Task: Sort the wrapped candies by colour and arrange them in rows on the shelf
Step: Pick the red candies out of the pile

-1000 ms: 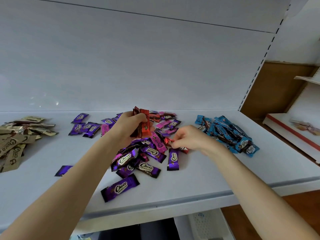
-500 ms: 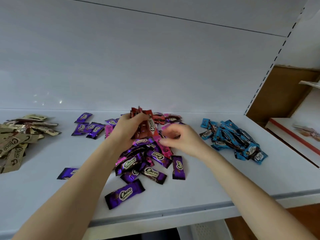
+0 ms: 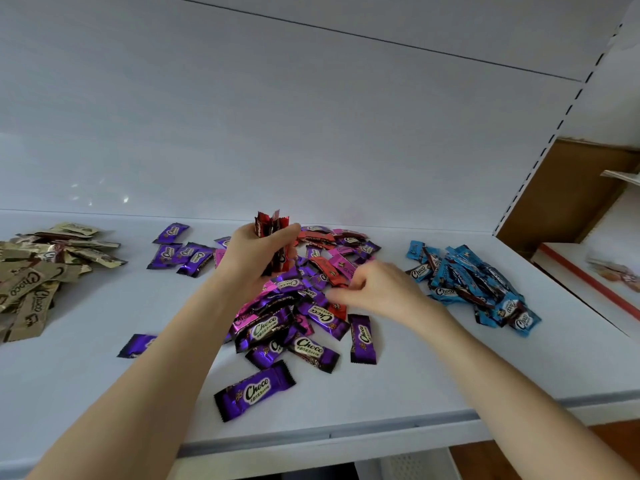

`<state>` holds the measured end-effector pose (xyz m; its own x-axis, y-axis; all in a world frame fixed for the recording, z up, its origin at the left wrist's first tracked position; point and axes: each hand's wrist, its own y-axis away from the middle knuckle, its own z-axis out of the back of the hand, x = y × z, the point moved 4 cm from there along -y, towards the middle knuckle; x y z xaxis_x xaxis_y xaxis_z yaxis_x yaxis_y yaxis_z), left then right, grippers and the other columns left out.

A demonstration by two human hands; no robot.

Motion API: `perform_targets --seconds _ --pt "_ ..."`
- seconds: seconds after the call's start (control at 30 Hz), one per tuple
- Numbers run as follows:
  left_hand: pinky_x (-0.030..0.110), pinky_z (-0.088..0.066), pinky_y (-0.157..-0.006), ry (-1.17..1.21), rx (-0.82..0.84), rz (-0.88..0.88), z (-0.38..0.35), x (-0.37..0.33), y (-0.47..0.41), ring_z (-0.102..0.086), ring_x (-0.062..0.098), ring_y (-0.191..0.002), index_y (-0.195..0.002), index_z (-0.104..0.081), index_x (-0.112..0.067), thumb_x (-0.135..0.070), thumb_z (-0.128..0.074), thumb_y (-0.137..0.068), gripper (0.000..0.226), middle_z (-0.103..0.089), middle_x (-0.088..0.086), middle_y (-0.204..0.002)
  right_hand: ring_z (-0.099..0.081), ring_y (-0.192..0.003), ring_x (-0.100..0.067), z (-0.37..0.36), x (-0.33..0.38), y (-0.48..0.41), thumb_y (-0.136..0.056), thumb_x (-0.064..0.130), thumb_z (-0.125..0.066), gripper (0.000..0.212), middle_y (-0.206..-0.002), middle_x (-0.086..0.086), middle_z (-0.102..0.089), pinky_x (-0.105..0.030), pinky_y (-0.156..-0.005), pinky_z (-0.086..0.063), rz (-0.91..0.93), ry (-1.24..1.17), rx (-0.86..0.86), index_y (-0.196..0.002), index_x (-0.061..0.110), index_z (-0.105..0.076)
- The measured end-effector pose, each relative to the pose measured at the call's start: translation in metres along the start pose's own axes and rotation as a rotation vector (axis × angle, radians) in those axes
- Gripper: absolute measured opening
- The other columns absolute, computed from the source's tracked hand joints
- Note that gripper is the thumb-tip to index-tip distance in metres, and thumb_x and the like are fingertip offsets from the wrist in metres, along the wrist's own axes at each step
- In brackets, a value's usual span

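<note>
One purple candy (image 3: 254, 391) lies alone near the shelf's front lip, in front of the mixed pile (image 3: 298, 327). Its wrapper reads "Choco" in pale script, and the smaller line beneath is too small to read. The shelf (image 3: 415, 393) shows bare white surface in front of the mixed pile on both sides of that candy, with wider bare strips to the pile's left and right. A stray purple candy (image 3: 136, 345) sits left of the pile, partly hidden by the left forearm (image 3: 166, 358).

The mixed pile itself is overlapping purple, pink and red wrappers, several showing the same "Choco" mark. The right hand (image 3: 377, 289) hovers over the pile's right side, fingers curled inward and blurred; I cannot tell whether it pinches a wrapper. The left hand (image 3: 256, 261) is raised above the pile's left half. Its fingers wrap round a bundle of red candies (image 3: 272, 225) held upright, with crimped ends sticking out above the fist.

Left of the pile, a small group of purple candies (image 3: 180, 252) lies apart. Well beyond them is a heap of gold candies (image 3: 38, 271), with "Choco" legible on some. Right of the pile, apart from it, is a heap of blue candies (image 3: 474, 285) bearing the same word. Behind the pile rises the plain white back panel (image 3: 311, 133).
</note>
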<state>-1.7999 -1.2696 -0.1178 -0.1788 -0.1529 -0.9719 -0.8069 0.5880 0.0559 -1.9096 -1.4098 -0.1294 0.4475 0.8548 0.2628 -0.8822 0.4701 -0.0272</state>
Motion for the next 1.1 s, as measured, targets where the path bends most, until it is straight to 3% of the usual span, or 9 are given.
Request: perform_targets --seconds 0.13,0.2,0.3,0.4,0.53,0.7,0.77,0.9,1.1 --pt "0.023 -0.047 -0.052 -0.037 0.005 0.018 0.001 0.002 0.0 -0.055 0.012 -0.057 -0.085 -0.057 -0.007 -0.01 -0.064 -0.086 0.007 -0.057 0.005 -0.071 -0.036 -0.05 -0.013 -0.003 0.0 0.0 -0.077 0.046 -0.065 0.044 -0.047 0.004 -0.033 -0.027 -0.05 -0.023 -0.07 -0.023 0.137 -0.052 0.014 -0.048" --pt "0.021 -0.048 -0.051 -0.068 0.022 0.033 0.002 0.004 0.0 -0.057 0.012 -0.062 -0.088 -0.058 -0.007 -0.011 -0.064 -0.085 0.007 -0.057 0.007 -0.075 -0.038 -0.053 -0.013 -0.001 -0.002 -0.001 -0.077 0.035 -0.068 0.035 -0.056 -0.002 -0.043 -0.027 -0.052 -0.026 -0.071 -0.125 0.161 -0.068 0.001 -0.065" --pt "0.021 -0.048 -0.053 -0.094 0.054 0.036 0.0 0.006 0.0 -0.057 0.013 -0.063 -0.09 -0.059 -0.006 -0.011 -0.064 -0.086 0.008 -0.058 0.008 -0.075 -0.052 -0.068 -0.009 0.0 -0.004 -0.001 -0.079 0.019 -0.07 0.021 -0.073 -0.003 -0.061 -0.024 -0.064 -0.041 -0.071 -0.243 0.145 -0.092 0.002 -0.07" --pt "0.024 -0.049 -0.058 -0.087 0.066 0.045 0.0 0.008 -0.001 -0.059 0.013 -0.064 -0.087 -0.061 -0.007 -0.011 -0.065 -0.085 0.007 -0.06 0.007 -0.072 -0.058 -0.082 -0.012 0.011 -0.007 0.001 -0.08 0.012 -0.069 0.012 -0.083 0.001 -0.063 -0.027 -0.079 -0.047 -0.095 -0.393 0.053 -0.091 0.011 -0.067" --pt "0.023 -0.052 -0.056 -0.061 0.154 0.091 -0.007 0.012 -0.002 -0.064 0.012 -0.065 -0.084 -0.065 -0.01 -0.011 -0.066 -0.084 0.002 -0.067 0.004 -0.073 -0.058 -0.065 -0.007 0.024 0.005 0.0 -0.081 0.009 -0.068 0.014 -0.074 -0.001 -0.063 -0.012 -0.058 -0.046 -0.009 -0.724 -0.031 -0.079 0.02 -0.06" --pt "0.021 -0.05 -0.047 0.012 0.132 0.087 -0.007 0.01 -0.002 -0.065 0.015 -0.055 -0.082 -0.065 -0.004 0.0 -0.065 -0.082 0.004 -0.069 0.007 -0.067 -0.059 -0.07 -0.006 0.018 0.03 -0.01 -0.085 0.01 -0.063 0.01 -0.076 0.002 -0.063 -0.012 -0.064 -0.047 0.115 -0.833 0.028 -0.083 0.019 -0.061" --pt "0.024 -0.051 -0.048 0.043 0.025 0.074 0.001 0.007 -0.005 -0.063 0.018 -0.058 -0.084 -0.062 -0.004 0.0 -0.064 -0.082 0.005 -0.067 0.009 -0.07 -0.061 -0.074 -0.007 0.017 0.027 -0.02 -0.088 0.011 -0.059 0.007 -0.08 0.003 -0.064 -0.013 -0.068 -0.048 0.111 -0.812 -0.03 -0.087 0.016 -0.063" --pt "0.027 -0.047 -0.057 0.16 -0.086 0.049 0.014 -0.002 -0.006 -0.058 0.017 -0.058 -0.082 -0.055 -0.008 -0.01 -0.066 -0.084 0.011 -0.06 0.007 -0.069 -0.058 -0.091 -0.012 0.014 0.016 -0.044 -0.09 0.013 -0.056 0.015 -0.099 -0.002 -0.067 -0.023 -0.082 -0.043 0.062 -0.485 -0.179 -0.1 0.011 -0.067" --pt "0.034 -0.048 -0.066 0.155 -0.097 0.058 0.02 -0.002 -0.01 -0.058 0.019 -0.064 -0.086 -0.054 -0.007 -0.002 -0.063 -0.085 0.01 -0.055 0.011 -0.08 -0.055 -0.095 -0.018 -0.008 0.031 -0.056 -0.087 0.031 -0.062 0.032 -0.099 -0.003 -0.06 -0.027 -0.075 -0.04 0.15 -0.152 0.035 -0.113 0.014 -0.062"
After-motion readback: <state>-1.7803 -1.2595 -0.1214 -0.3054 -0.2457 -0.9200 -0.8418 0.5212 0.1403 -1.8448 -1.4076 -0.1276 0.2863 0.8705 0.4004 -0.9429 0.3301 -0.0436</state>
